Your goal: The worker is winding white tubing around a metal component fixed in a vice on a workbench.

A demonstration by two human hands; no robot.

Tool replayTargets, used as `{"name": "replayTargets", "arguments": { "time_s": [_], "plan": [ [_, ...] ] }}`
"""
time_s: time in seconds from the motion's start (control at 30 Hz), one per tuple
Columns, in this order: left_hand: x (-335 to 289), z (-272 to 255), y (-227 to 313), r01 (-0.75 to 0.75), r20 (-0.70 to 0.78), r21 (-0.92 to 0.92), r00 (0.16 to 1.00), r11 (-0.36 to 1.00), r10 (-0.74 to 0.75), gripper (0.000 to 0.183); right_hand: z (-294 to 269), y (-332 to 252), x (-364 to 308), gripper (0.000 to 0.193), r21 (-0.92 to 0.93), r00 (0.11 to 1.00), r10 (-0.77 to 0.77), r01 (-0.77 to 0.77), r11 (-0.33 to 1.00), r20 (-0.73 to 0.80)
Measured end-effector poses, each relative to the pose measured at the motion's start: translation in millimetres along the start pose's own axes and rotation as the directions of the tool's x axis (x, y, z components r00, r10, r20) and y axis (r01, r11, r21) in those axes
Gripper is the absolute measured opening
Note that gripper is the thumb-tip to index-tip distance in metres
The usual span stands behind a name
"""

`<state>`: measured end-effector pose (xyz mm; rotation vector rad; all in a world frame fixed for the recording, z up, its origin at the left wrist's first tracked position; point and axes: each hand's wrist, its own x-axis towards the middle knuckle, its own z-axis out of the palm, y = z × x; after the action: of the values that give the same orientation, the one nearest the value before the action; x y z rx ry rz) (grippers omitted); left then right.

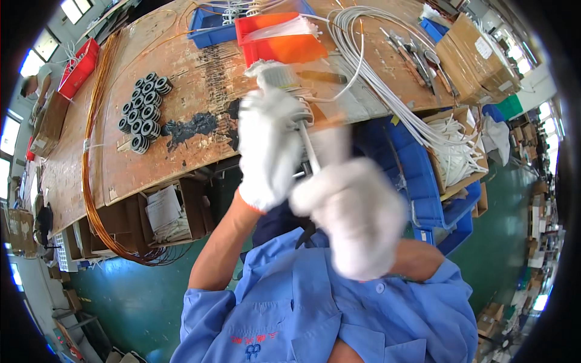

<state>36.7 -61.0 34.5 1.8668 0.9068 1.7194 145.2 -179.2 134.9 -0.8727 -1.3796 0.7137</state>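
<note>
Both gloved hands are up in front of the chest. The left hand point(266, 148) is clenched around a wound coil part with white leads point(283, 81), held over the wooden bench point(181, 78) edge; the right hand point(354, 212) is blurred — a fist, I can't tell on what. A stack of dark ring cores point(142, 112) waits untouched — much seems left. There is open room below the bench edge.

The person's left hand point(266, 151), in a white glove, is closed around a wound coil part point(284, 81) with white leads, held up over the edge of the worn wooden workbench point(181, 85). The right hand point(354, 212), also gloved and blurred, grips a thin white lead point(308, 151) just below it. On the bench lie a cluster of black rings point(142, 112), an orange tray point(278, 39) and a bundle of white cables point(387, 85).
</note>
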Motion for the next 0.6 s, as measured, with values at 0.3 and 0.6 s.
{"name": "replayTargets", "arguments": {
  "time_s": [0.3, 0.6],
  "plan": [
    [-6, -18, 62, 0.041, 0.381, -0.155, 0.924, 0.987, 0.021, 0.021, -39, -23, 179, 0.032, 0.319, 0.954, 0.299, -0.289, 0.903, 0.019],
    [10, -37, 47, 0.426, 0.328, -0.654, 0.904, 0.625, -0.273, 0.041, -61, 132, 230, 0.025, -0.557, 0.86, -0.304, 0.5, 0.663, 0.41]
  ]
}}
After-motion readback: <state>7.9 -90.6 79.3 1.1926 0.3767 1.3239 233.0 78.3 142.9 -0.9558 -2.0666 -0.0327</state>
